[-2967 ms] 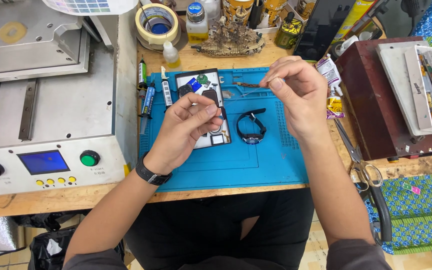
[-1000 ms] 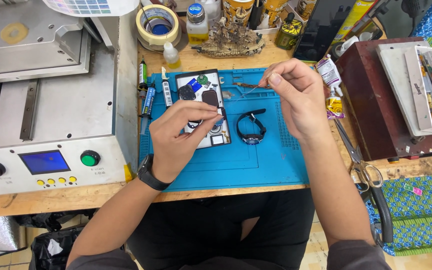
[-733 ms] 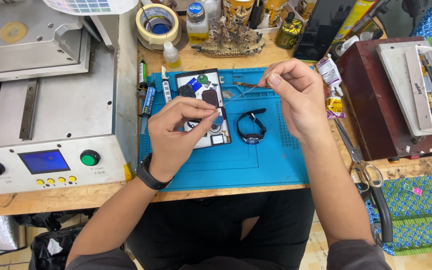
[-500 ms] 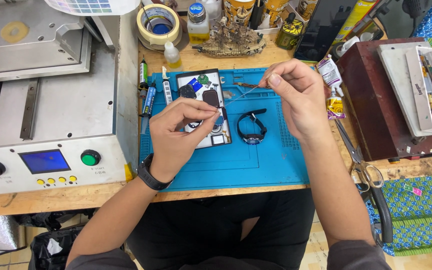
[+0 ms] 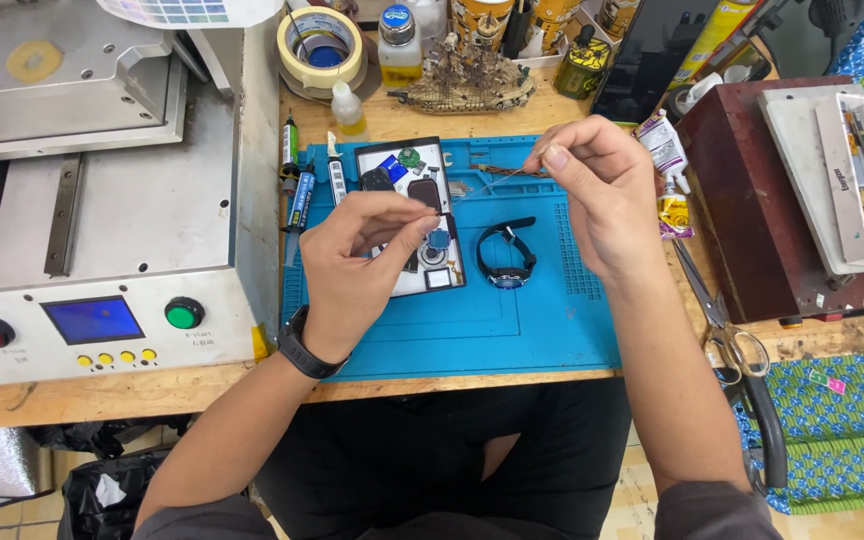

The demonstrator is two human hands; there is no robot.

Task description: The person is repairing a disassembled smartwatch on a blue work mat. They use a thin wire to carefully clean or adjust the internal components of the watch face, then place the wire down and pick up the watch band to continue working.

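Left hand: the left hand (image 5: 357, 265) hovers over the blue work mat (image 5: 512, 330), thumb and forefinger pinched together above the small parts tray (image 5: 407, 215); whatever sits in the pinch is too small to make out.
Right hand: the right hand (image 5: 592, 190) is closed on a thin tool, likely tweezers (image 5: 505, 177), gripped near its back end.
Tool axis: its length runs roughly left to right, tip pointing left toward the tray's upper right corner.
Nearer hand: the left is directly over the tray; the right is further right, above the mat's far edge.
Tray look: a pale rectangle with a dark rim, holding tiny round and square watch parts, some blue, one green.
Wristwatch: a black-strapped wristwatch (image 5: 507, 255) lies flat on the mat between the two hands, just right of the tray.
Counter: the wooden counter (image 5: 552, 110) carries the mat; a grey machine (image 5: 102, 200) stands to the left.
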